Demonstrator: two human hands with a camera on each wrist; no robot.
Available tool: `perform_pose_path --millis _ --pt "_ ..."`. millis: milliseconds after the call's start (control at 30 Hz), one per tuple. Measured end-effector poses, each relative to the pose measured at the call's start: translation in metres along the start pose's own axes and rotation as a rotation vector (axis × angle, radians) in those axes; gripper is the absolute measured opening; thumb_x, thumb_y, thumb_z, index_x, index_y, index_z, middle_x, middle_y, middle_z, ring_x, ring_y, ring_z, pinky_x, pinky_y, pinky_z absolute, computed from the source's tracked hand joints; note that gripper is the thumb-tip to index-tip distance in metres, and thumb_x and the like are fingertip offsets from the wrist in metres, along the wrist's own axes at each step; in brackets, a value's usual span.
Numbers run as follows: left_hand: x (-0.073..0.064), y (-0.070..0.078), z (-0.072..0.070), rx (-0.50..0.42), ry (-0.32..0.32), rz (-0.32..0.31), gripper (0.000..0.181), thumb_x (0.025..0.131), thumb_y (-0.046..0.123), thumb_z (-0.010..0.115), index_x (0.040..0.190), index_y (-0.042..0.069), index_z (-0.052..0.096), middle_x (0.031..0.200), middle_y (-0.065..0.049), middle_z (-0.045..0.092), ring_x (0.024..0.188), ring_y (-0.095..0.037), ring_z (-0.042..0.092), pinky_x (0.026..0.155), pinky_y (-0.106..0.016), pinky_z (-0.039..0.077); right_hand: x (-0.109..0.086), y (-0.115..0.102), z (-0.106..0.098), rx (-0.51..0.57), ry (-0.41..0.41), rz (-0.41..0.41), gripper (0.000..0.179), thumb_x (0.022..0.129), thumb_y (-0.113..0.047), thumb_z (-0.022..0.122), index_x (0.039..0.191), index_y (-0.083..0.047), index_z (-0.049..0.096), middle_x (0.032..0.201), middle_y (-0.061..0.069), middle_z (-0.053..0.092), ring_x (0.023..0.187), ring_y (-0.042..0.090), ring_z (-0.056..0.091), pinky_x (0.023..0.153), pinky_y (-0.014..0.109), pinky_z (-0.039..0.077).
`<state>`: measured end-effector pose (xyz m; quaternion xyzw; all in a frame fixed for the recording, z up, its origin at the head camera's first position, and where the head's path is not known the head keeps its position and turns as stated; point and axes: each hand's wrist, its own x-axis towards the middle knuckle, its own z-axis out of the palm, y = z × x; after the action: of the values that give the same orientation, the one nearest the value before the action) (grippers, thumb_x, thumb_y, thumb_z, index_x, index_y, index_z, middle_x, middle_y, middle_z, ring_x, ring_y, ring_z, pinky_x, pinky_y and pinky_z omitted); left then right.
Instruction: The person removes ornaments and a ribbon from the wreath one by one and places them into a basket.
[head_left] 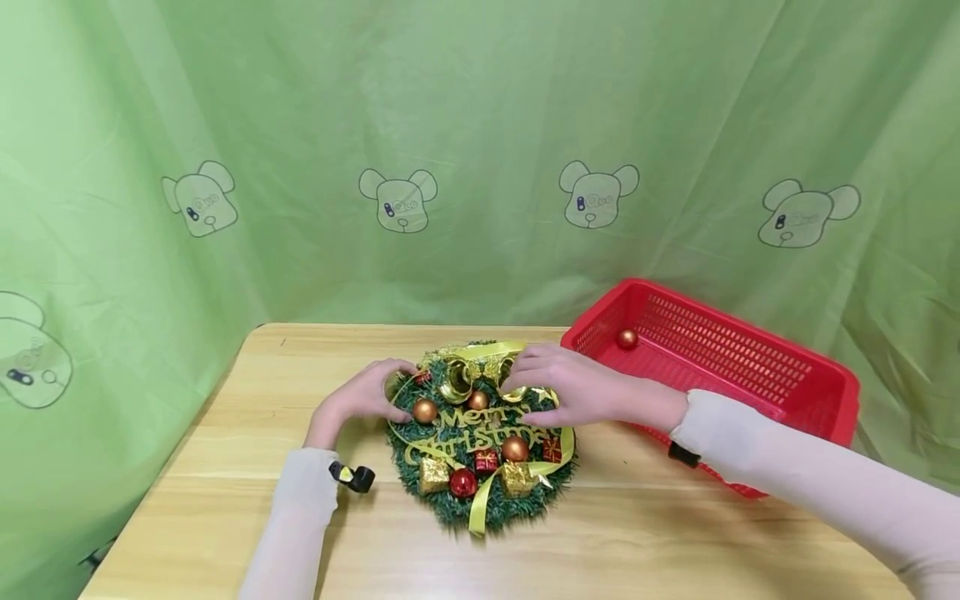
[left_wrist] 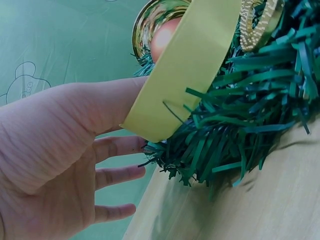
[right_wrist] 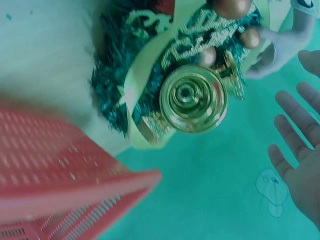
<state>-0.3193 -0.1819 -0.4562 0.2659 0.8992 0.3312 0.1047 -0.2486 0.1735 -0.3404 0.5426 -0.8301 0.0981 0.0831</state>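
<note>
A green tinsel Christmas wreath (head_left: 457,515) is on the wooden table, with gold "Merry Christmas" lettering (head_left: 491,436), a yellow ribbon (left_wrist: 192,65), a gold bell (right_wrist: 194,99), copper balls (head_left: 424,411) and small gift boxes (head_left: 433,475). My left hand (head_left: 365,393) grips its left edge; the thumb passes behind the ribbon in the left wrist view, and the lower fingers are fairly straight. Over the upper right of the wreath hovers my right hand (head_left: 561,385), fingers spread and nothing in them. The right wrist view shows those fingers (right_wrist: 295,112) apart from the bell.
To the right of the wreath, a red plastic basket (head_left: 828,383) with perforated walls stands at an angle under my right forearm. One copper ball (head_left: 627,339) lies in its far left corner. A green curtain (head_left: 480,275) with bear-head drawings hangs behind the table (head_left: 375,533).
</note>
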Motion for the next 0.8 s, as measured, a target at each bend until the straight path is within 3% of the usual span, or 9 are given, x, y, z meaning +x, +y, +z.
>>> perform_pose_path --millis 167,467,800 --pt "-0.001 0.001 0.0 -0.016 -0.012 -0.009 0.082 0.072 0.014 0.089 0.145 0.009 0.05 0.155 -0.016 0.047 0.144 -0.041 0.041 0.121 -0.062 0.033 -0.001 -0.002 0.013 0.043 -0.051 0.017 0.038 0.084 -0.027 0.081 0.12 -0.017 0.072 0.11 -0.003 0.072 0.106 0.017 0.06 0.091 0.039 0.055" --pt "0.005 0.006 -0.006 0.01 -0.012 -0.004 0.082 0.07 0.015 0.091 0.142 0.007 0.052 0.151 -0.016 0.052 0.143 -0.04 0.044 0.122 -0.062 0.032 -0.002 -0.002 0.027 0.097 -0.153 0.076 0.043 0.083 -0.028 0.084 0.123 -0.022 0.072 0.117 -0.008 0.074 0.111 0.015 0.06 0.097 0.041 0.052" --pt "0.016 0.01 -0.013 0.014 -0.06 -0.02 0.079 0.068 0.012 0.091 0.138 0.009 0.054 0.149 -0.015 0.052 0.141 -0.039 0.045 0.121 -0.061 0.034 -0.005 0.004 0.04 0.115 -0.198 0.11 0.044 0.081 -0.023 0.084 0.123 -0.017 0.073 0.12 -0.007 0.074 0.113 0.017 0.062 0.102 0.046 0.051"
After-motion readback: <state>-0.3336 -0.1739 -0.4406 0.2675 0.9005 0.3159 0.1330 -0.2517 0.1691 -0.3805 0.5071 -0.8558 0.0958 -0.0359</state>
